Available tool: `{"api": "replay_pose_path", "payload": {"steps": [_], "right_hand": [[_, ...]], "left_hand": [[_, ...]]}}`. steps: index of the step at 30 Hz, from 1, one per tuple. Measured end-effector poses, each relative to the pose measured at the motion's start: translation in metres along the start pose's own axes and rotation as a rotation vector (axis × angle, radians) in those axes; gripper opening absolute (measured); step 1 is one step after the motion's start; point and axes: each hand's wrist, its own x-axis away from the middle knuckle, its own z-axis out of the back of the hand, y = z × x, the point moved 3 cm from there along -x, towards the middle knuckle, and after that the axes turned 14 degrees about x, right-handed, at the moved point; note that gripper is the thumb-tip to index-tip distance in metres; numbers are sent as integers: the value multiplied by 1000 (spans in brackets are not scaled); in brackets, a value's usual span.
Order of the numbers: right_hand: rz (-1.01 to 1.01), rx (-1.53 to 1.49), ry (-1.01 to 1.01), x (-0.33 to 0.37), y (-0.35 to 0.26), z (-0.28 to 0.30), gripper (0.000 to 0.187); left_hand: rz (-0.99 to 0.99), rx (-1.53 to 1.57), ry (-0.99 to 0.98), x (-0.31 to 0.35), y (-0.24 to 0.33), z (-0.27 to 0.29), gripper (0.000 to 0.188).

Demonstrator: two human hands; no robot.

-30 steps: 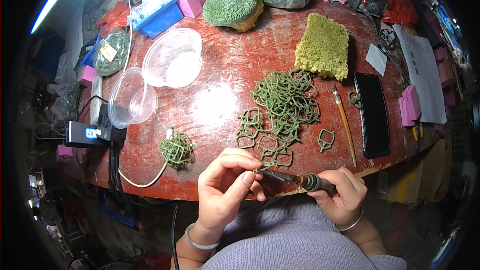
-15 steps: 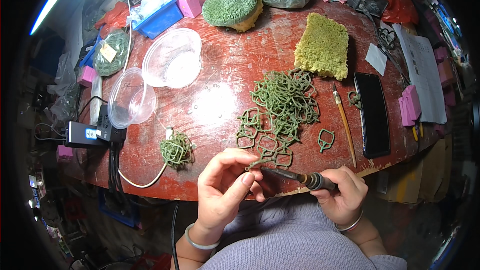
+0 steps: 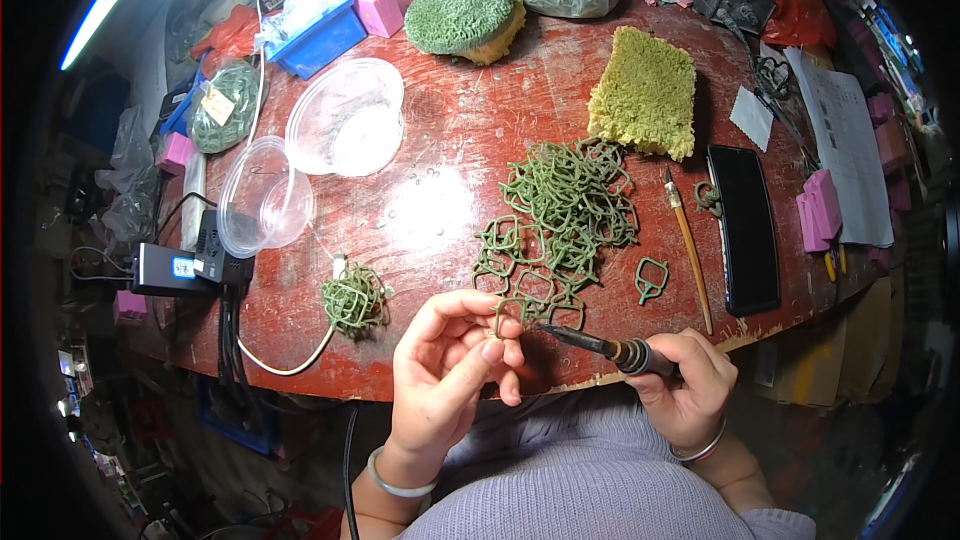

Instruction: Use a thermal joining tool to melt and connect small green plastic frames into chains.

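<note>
Between thumb and fingertips, my left hand (image 3: pixel 440 375) pinches a small green square frame (image 3: pixel 497 318), held up near the table's front edge. My right hand (image 3: pixel 692 385) grips the handle of a soldering iron (image 3: pixel 638 356). Its dark tip points left and sits just right of the frame, seemingly with a small gap. Beyond both hands lies a tangled pile of green frames (image 3: pixel 570 190), with several looser ones at its near side. One single green frame (image 3: pixel 641 285) rests apart to the right. A smaller green clump (image 3: pixel 350 302) lies left of my left hand.
A wooden-handled tool (image 3: pixel 688 245) and a black phone (image 3: pixel 745 230) lie at the right. Farther back are a yellow sponge (image 3: pixel 645 90) and a round green-topped sponge (image 3: pixel 462 18). Clear plastic tubs (image 3: pixel 262 202), a power adapter (image 3: pixel 172 268) and a white cable (image 3: pixel 290 371) occupy the left.
The frame in my left hand has turned from nearly edge-on to showing its open square. The iron's tip has shifted slightly right, away from the frame.
</note>
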Motion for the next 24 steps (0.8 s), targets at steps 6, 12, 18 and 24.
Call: {"api": "replay_pose_path", "payload": {"steps": [6, 12, 18, 24], "right_hand": [[0, 2, 11, 0, 0, -1, 30], [-9, 49, -20, -4, -5, 0, 28], [-22, 61, -56, -7, -7, -2, 28], [3, 92, -45, -7, -8, -4, 28]], "left_hand": [[78, 49, 10, -1, 3, 2, 34], [123, 121, 14, -2, 6, 3, 37], [119, 119, -3, -2, 7, 4, 35], [128, 142, -14, -3, 6, 4, 34]]}}
